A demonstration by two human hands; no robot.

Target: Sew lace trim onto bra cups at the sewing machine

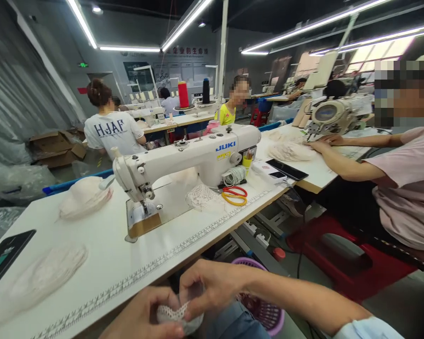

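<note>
So down at the bottom centre of the frame, both hands are pinched shut on the same small lace piece [174, 314], held low, just in front of the table [102, 268] edge. It sits right between them, long side running roughly left to right. The left hand [144, 316] grips its left end from below, and the right hand [212, 285] curls over the right end, forearm coming in from the lower right corner. Neither is nearer; both touch it. The sewing machine [198, 157] is well apart, up mid-frame, and a purple basket [265, 313] sits just right of the hands.
</note>
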